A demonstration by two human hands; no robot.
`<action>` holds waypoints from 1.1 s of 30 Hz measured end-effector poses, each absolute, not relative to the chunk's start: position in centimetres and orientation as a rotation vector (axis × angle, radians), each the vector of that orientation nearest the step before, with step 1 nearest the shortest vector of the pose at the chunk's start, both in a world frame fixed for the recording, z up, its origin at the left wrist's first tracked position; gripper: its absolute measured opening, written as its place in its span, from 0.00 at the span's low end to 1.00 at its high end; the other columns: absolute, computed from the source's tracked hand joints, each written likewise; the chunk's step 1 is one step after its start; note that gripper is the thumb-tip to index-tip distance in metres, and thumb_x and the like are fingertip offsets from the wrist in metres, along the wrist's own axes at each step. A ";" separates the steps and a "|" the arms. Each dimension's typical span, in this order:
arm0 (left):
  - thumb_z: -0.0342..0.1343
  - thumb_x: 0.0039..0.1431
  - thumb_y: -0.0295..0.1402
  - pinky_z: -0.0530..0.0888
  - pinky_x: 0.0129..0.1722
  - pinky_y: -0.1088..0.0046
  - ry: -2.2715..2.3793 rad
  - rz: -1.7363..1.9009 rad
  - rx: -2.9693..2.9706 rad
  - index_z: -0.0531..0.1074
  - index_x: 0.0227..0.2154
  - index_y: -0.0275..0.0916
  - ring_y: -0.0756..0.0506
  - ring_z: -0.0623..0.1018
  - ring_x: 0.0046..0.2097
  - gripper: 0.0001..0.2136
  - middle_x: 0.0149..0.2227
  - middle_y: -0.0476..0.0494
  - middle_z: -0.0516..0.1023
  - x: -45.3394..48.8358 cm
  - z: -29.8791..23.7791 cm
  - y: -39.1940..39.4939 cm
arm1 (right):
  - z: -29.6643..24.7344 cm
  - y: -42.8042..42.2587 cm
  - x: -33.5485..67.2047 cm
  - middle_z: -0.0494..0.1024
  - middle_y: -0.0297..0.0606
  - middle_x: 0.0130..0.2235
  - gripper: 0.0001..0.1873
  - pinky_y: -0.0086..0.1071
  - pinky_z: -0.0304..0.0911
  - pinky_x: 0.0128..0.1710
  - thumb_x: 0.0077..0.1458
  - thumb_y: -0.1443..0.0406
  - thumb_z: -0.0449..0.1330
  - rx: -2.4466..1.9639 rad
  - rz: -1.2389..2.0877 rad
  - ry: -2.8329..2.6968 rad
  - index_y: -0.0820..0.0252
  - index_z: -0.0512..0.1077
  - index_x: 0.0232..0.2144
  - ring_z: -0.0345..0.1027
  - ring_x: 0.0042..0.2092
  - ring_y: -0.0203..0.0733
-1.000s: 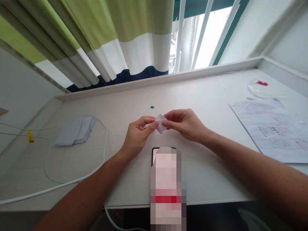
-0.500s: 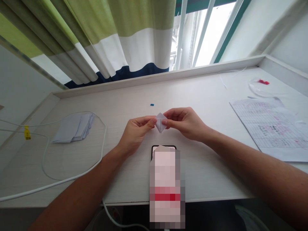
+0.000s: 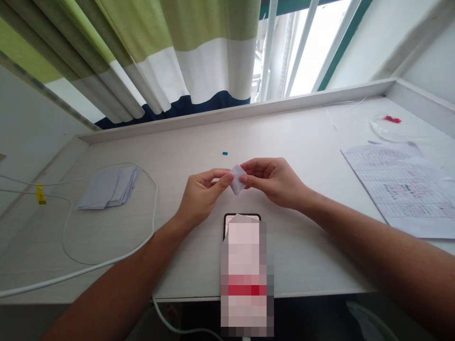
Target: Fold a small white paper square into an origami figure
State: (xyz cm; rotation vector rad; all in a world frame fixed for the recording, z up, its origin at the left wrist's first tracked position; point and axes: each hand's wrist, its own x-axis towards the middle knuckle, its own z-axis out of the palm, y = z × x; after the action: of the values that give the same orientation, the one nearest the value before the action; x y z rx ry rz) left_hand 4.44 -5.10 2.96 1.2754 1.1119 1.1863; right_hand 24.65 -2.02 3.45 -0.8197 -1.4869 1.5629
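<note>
A small folded piece of white paper (image 3: 238,185), diamond-shaped with crease lines, is held up over the desk between both hands. My left hand (image 3: 204,192) pinches its left corner between thumb and fingers. On the opposite side my right hand (image 3: 272,180) grips the right corner, thumb on the front face and fingers behind. The fingertips behind the paper are partly hidden. Just below the hands lies a phone (image 3: 242,217), most of it blurred out by a mosaic. A tiny blue piece (image 3: 225,153) rests on the desk beyond the hands.
At left, a stack of white paper sheets (image 3: 106,188) lies within a loop of white cable (image 3: 155,199) bearing a yellow tag (image 3: 40,194). Written sheets (image 3: 398,184) lie at right, near a clear strip with a red piece (image 3: 393,119). A raised ledge (image 3: 199,117) edges the desk's back.
My left thumb has shifted slightly to the right over the paper. Otherwise the hands and the folded paper hold almost the same pose; the view has moved a little.
</note>
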 end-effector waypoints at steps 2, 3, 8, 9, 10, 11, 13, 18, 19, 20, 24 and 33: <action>0.71 0.55 0.44 0.78 0.44 0.66 1.113 1.202 1.297 0.86 0.35 0.42 0.43 0.83 0.42 0.12 0.44 0.42 0.86 4.5 3.0 -5.1 | 3.4 -2.0 24.7 0.85 0.40 0.38 0.19 0.41 0.74 0.45 0.51 0.54 0.75 -0.816 1.543 -1.506 0.59 0.84 0.41 0.77 0.39 0.42; 0.71 0.55 0.44 0.78 0.44 0.66 1.114 1.207 1.303 0.86 0.34 0.42 0.43 0.83 0.42 0.11 0.44 0.42 0.86 4.5 3.0 -5.1 | 3.4 -2.0 24.7 0.85 0.40 0.39 0.18 0.41 0.74 0.45 0.52 0.54 0.74 -0.814 1.539 -1.512 0.59 0.84 0.41 0.77 0.39 0.42; 0.72 0.54 0.42 0.78 0.47 0.65 1.114 1.205 1.294 0.86 0.32 0.41 0.42 0.82 0.45 0.10 0.44 0.41 0.85 4.3 2.9 -5.0 | 3.3 -2.0 24.7 0.86 0.39 0.40 0.17 0.43 0.73 0.48 0.54 0.55 0.72 -0.804 1.528 -1.535 0.58 0.84 0.43 0.77 0.41 0.43; 0.72 0.54 0.42 0.77 0.49 0.65 1.108 1.203 1.285 0.86 0.32 0.41 0.42 0.82 0.46 0.10 0.44 0.41 0.85 4.3 2.9 -5.0 | 3.2 -2.0 24.7 0.85 0.39 0.40 0.17 0.43 0.73 0.48 0.55 0.56 0.72 -0.795 1.526 -1.539 0.58 0.84 0.43 0.77 0.42 0.43; 0.72 0.54 0.41 0.76 0.50 0.65 1.101 1.199 1.276 0.86 0.32 0.41 0.42 0.82 0.46 0.09 0.44 0.41 0.85 4.3 2.9 -4.9 | 3.2 -2.0 24.7 0.85 0.39 0.40 0.16 0.42 0.73 0.48 0.55 0.56 0.72 -0.791 1.524 -1.542 0.58 0.85 0.43 0.77 0.42 0.43; 0.72 0.54 0.41 0.76 0.51 0.65 1.093 1.195 1.267 0.86 0.31 0.41 0.42 0.81 0.47 0.09 0.44 0.42 0.85 4.3 3.0 -4.9 | 3.3 -2.0 24.6 0.85 0.39 0.40 0.15 0.42 0.73 0.48 0.55 0.57 0.72 -0.795 1.520 -1.543 0.58 0.85 0.43 0.77 0.42 0.43; 0.72 0.54 0.40 0.75 0.52 0.65 1.075 1.194 1.251 0.85 0.30 0.41 0.43 0.81 0.46 0.08 0.42 0.42 0.85 4.4 3.0 -4.9 | 3.3 -2.1 24.6 0.85 0.39 0.40 0.15 0.41 0.73 0.47 0.55 0.57 0.72 -0.820 1.507 -1.538 0.58 0.85 0.43 0.77 0.40 0.42; 0.73 0.53 0.40 0.74 0.48 0.67 1.069 1.240 1.181 0.83 0.29 0.39 0.46 0.79 0.42 0.10 0.40 0.44 0.84 4.6 2.7 -4.9 | 3.7 -2.3 24.4 0.85 0.39 0.39 0.18 0.42 0.74 0.45 0.52 0.55 0.74 -0.852 1.501 -1.505 0.58 0.85 0.42 0.76 0.39 0.42; 0.73 0.52 0.40 0.74 0.47 0.67 1.077 1.248 1.165 0.82 0.28 0.39 0.46 0.79 0.41 0.10 0.39 0.45 0.83 4.7 2.6 -4.9 | 3.8 -2.4 24.3 0.85 0.39 0.39 0.18 0.42 0.74 0.45 0.52 0.54 0.74 -0.854 1.499 -1.502 0.58 0.85 0.42 0.77 0.40 0.43; 0.74 0.52 0.40 0.74 0.47 0.68 1.081 1.255 1.153 0.82 0.28 0.39 0.47 0.79 0.40 0.11 0.38 0.46 0.83 4.8 2.6 -4.9 | 3.8 -2.4 24.3 0.85 0.40 0.39 0.18 0.42 0.74 0.45 0.52 0.54 0.74 -0.855 1.494 -1.501 0.59 0.85 0.42 0.77 0.40 0.43; 0.73 0.53 0.39 0.74 0.46 0.70 1.046 1.282 1.130 0.79 0.27 0.39 0.49 0.78 0.40 0.11 0.39 0.48 0.81 5.0 2.5 -4.9 | 3.8 -2.6 24.2 0.85 0.40 0.39 0.19 0.42 0.74 0.44 0.52 0.53 0.73 -0.845 1.481 -1.506 0.59 0.84 0.42 0.76 0.39 0.43; 0.71 0.56 0.38 0.74 0.45 0.69 0.933 1.279 1.100 0.72 0.24 0.40 0.48 0.76 0.40 0.14 0.37 0.50 0.77 5.3 2.4 -4.8 | 3.8 -2.7 24.1 0.85 0.40 0.39 0.17 0.41 0.73 0.43 0.54 0.55 0.73 -0.836 1.479 -1.498 0.59 0.84 0.42 0.75 0.38 0.41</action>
State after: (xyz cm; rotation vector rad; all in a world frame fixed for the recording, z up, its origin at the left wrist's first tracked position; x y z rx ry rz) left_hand 5.31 -4.85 2.37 1.0996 0.9332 1.2790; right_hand 24.06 -2.70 3.79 -0.8355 -1.4975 1.4787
